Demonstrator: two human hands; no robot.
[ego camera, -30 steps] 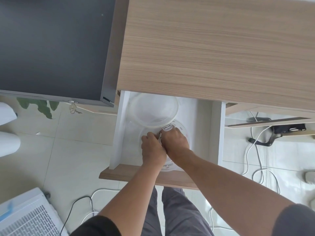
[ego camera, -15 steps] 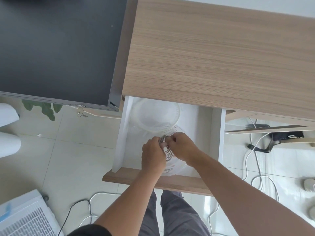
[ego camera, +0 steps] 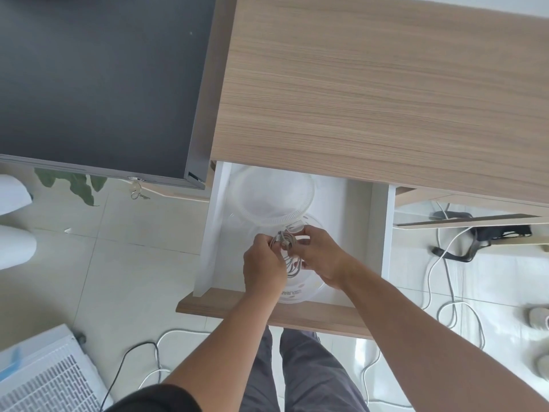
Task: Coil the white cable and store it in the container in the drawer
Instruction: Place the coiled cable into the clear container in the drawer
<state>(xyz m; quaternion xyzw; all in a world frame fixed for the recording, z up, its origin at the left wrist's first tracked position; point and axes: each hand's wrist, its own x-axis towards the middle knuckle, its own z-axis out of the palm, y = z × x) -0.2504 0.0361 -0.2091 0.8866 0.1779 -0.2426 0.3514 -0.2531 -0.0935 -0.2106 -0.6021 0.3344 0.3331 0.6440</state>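
The white cable (ego camera: pixel 289 248) is a small coil held between both hands above the open white drawer (ego camera: pixel 361 233). My left hand (ego camera: pixel 263 267) grips the coil's left side and my right hand (ego camera: pixel 322 257) grips its right side near the top. Directly under the coil sits a clear round plastic container (ego camera: pixel 300 294) with printed lettering on its wall. Its clear round lid (ego camera: pixel 271 200) rests tilted at the back of the drawer, overlapping the container's far rim. The coil's lower loops hang between my hands, partly hidden by my fingers.
The wooden desk top (ego camera: pixel 386 90) overhangs the drawer's back. A dark monitor (ego camera: pixel 98 81) sits at the left. The drawer's wooden front (ego camera: pixel 225 306) is near my legs. Loose cables (ego camera: pixel 445 304) lie on the tiled floor at right, a white slotted appliance (ego camera: pixel 44 379) at lower left.
My hands have drawn apart and lifted slightly off the container, so the coiled cable now shows between them. The view has shifted a little.
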